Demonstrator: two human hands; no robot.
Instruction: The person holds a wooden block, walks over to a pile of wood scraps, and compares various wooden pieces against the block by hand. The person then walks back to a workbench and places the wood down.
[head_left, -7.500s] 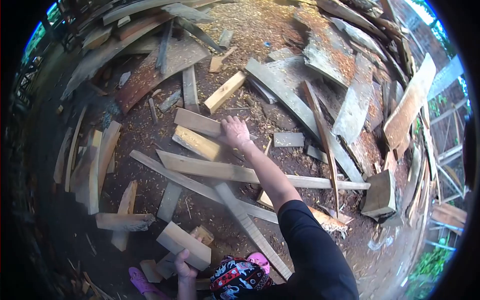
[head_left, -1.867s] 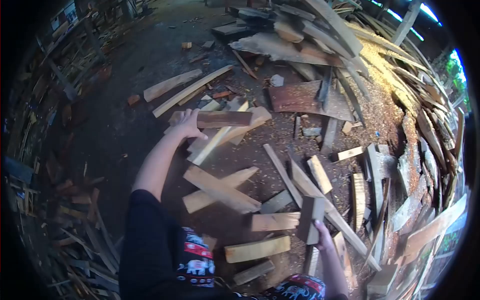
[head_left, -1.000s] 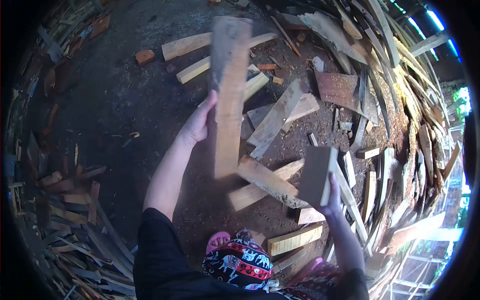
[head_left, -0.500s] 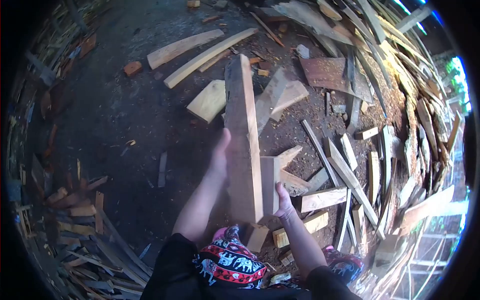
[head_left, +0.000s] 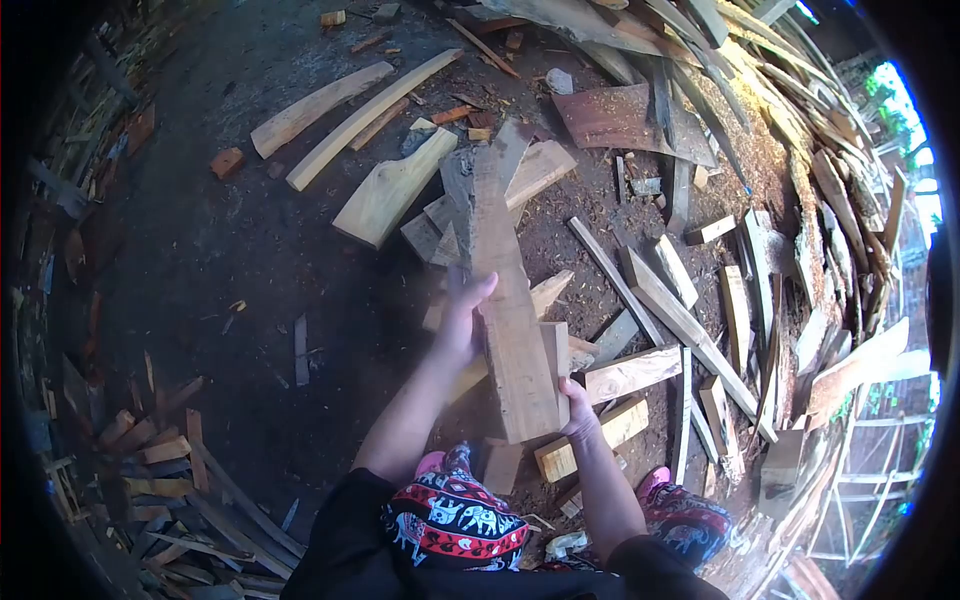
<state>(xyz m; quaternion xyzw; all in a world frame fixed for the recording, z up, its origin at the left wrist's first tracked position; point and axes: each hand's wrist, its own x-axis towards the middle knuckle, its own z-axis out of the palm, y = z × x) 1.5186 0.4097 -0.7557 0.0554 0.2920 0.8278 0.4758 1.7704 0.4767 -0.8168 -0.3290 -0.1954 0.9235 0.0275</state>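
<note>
A long, thick wooden plank (head_left: pixel 515 350) is up in front of my knees, slanting with its far end to the left and its broad face toward me. My left hand (head_left: pixel 465 315) grips its left edge, thumb on top and the other fingers mostly hidden beneath. Behind the plank's right side shows a narrower wooden block (head_left: pixel 556 350). My right hand (head_left: pixel 578 408) is closed at that block's lower right edge, with its thumb in sight and its fingers hidden under the wood. Whether the two pieces touch along their length, I cannot tell.
A pale wide board (head_left: pixel 395 190) and two curved strips lie on the dark ground ahead. Cut pieces, including a long beam (head_left: pixel 690 325), are scattered to the right. A scrap pile (head_left: pixel 150 460) is at the left, and stacked slabs (head_left: pixel 830 210) line the right side.
The plank has turned from nearly upright to slanting left, showing more of its broad face. My left hand now overlaps its edge. The view has shifted slightly right.
</note>
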